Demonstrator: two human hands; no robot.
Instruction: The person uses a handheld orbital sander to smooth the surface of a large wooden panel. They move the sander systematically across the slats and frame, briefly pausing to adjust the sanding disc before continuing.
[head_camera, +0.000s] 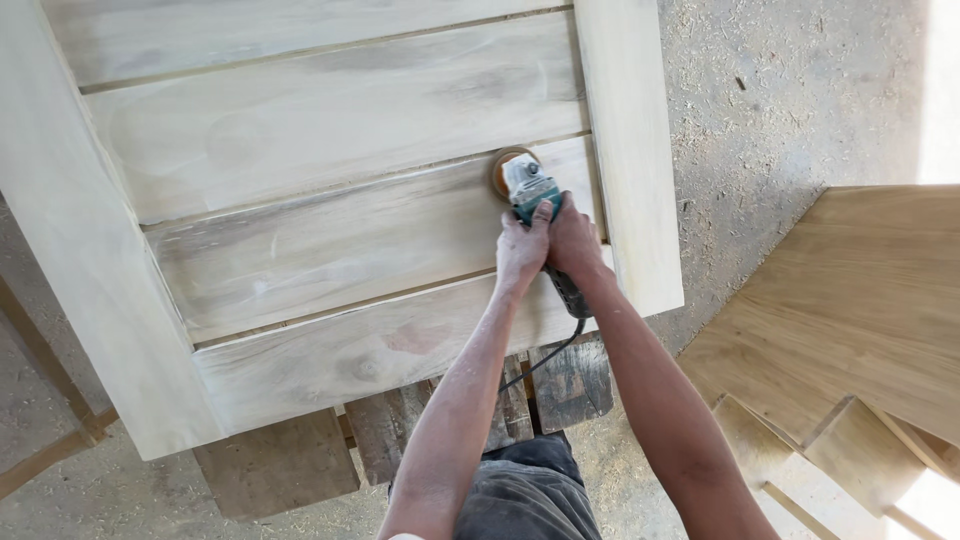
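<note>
A pale wooden door panel (300, 230) with horizontal boards lies flat on supports. On its right part rests a teal and grey angle grinder (527, 187) with an orange sanding disc pressed against a board. My left hand (520, 252) grips the front of the grinder's body. Just beside it, my right hand (574, 243) wraps the rear handle. A black cord (545, 360) hangs from the tool's back end over the panel's near edge.
Dark wooden blocks (400, 430) support the panel from below. A stack of light wooden pieces (850, 320) stands at the right. The concrete floor (780, 90) is strewn with sawdust and shavings. A wooden strip (50, 450) lies at the lower left.
</note>
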